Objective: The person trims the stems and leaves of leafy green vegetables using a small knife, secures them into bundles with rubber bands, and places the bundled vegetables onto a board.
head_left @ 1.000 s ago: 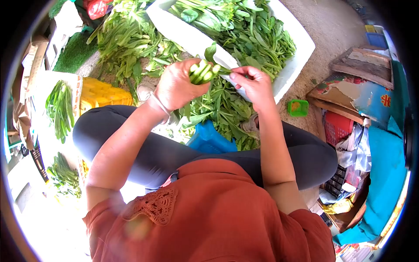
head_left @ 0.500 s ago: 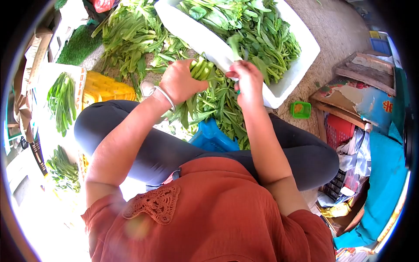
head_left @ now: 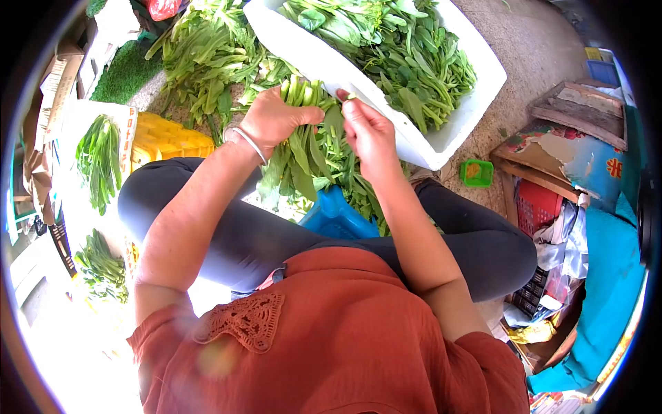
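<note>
My left hand (head_left: pixel 272 119) is closed around a bunch of leafy greens (head_left: pixel 301 93). Their cut stem ends point up and away from me, and the leaves hang down below my fingers. Just right of the bunch, my right hand (head_left: pixel 370 132) is closed in a pinch. A small bit of green shows by its thumb tip; what the fingers hold is mostly hidden. Under my hands, more loose greens (head_left: pixel 358 181) lie over a blue plastic basket or stool (head_left: pixel 336 219) between my legs.
A white foam box (head_left: pixel 441 155) of greens stands ahead, with a heap of greens (head_left: pixel 207 62) to its left. A yellow crate (head_left: pixel 169 140) and hanging greens (head_left: pixel 100 162) are at left. A small green tray (head_left: pixel 476 173) and wooden shelving (head_left: pixel 552 155) are at right.
My right hand has come left and slightly down, away from the foam box and closer to the bunch. The pale stalk above it no longer shows. My left hand has shifted slightly left with the bunch.
</note>
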Available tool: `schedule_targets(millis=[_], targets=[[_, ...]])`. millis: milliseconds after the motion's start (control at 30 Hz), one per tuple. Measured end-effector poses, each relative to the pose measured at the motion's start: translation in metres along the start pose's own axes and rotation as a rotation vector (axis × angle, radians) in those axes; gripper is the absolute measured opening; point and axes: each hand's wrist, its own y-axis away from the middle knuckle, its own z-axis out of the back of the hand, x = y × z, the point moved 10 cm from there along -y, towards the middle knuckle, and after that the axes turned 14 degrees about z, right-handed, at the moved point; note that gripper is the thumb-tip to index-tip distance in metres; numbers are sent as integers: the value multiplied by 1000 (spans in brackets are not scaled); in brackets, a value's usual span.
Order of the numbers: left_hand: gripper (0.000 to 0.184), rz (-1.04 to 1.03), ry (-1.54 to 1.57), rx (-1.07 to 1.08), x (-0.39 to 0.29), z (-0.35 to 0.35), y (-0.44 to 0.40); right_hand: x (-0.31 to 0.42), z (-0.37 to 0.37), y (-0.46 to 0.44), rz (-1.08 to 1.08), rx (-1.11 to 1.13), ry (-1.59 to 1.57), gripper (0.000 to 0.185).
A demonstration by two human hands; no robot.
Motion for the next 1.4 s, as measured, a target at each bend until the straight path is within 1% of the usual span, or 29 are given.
schedule_targets(millis=[33, 100, 167, 233, 300, 367, 433, 500, 567, 633, 667, 700, 800, 833, 867, 900, 967, 1000, 1033, 1067, 1100, 1133, 1200, 1233, 1267, 1300, 1333, 1367, 1400], targets=[[39, 9, 14, 5, -1, -1, 2, 1, 4, 1, -2, 1, 1, 38], [38, 12, 34, 5, -2, 1, 2, -6, 16, 6, -134, -103, -46, 30], [37, -47, -96, -35, -2, 1, 1, 2, 8, 7, -118, -83, -112, 29], [37, -74, -212, -64, -2, -1, 2, 19, -3, 2, 39, -56, 6, 27], [38, -111, -329, -100, -5, 0, 0, 10, -1, -3, -13, -11, -29, 24], [40, -253, -419, -171, -12, 3, 0, 13, 6, -9, 3, -24, 65, 19], [41, -267, -435, -166, -17, 0, 7, 17, 17, -21, 108, 67, 240, 16], [40, -343, -539, -103, -29, -15, 20, 13, 20, -21, 88, 166, 294, 18], [41, -328, -584, -63, -22, -21, 16, 16, 14, -19, 108, 185, 239, 17], [42, -396, -509, 23, -28, -32, 23, 29, 4, -17, 130, 207, 177, 17], [53, -334, -575, 18, -25, -32, 23, 31, 5, -15, 63, 173, 171, 19], [53, -332, -577, 15, -25, -32, 22, 30, 6, -13, -4, 140, 165, 21], [75, -383, -587, 28, -24, -34, 20, 35, -3, -9, 73, 225, 158, 27], [75, -383, -587, 28, -23, -33, 18, 40, -10, -8, 115, 268, 155, 30], [75, -381, -549, 36, -22, -32, 16, 42, -11, -3, 51, 242, -33, 31], [76, -379, -508, 41, -22, -31, 16, 41, -12, -1, 48, 248, -32, 31], [81, -289, -588, 105, -16, -38, 12, 46, -12, -4, 152, 245, 217, 33], [85, -271, -673, 65, -12, -35, 8, 59, -23, -3, 278, 231, 278, 36], [87, -269, -620, 87, -19, -39, 16, 57, -23, -5, 327, 233, 365, 35], [86, -382, -613, 91, -21, -41, 14, 59, -28, -5, 347, 191, 257, 32], [86, -344, -607, 44, -20, -35, 16, 64, -29, -4, 433, 174, 310, 31], [82, -287, -638, 86, -19, -38, 17, 54, -24, -4, 391, 122, 275, 29], [98, -362, -681, 44, -18, -38, 15, 57, -23, -1, 467, 117, 347, 20], [97, -284, -697, 80, -12, -41, 12, 55, -22, 0, 462, 123, 419, 19], [95, -295, -716, 57, -4, -43, 1, 51, -20, 0, 438, 94, 369, 18], [93, -212, -655, 139, 5, -48, 3, 48, -22, 4, 321, 114, 497, 19], [93, -151, -663, 182, 7, -50, 8, 49, -25, 4, 329, 114, 460, 19], [99, -284, -585, 246, 6, -56, 2, 47, -28, 3, 334, 116, 426, 20], [102, -232, -574, 222, 6, -52, 5, 44, -30, 1, 354, 139, 417, 20]])
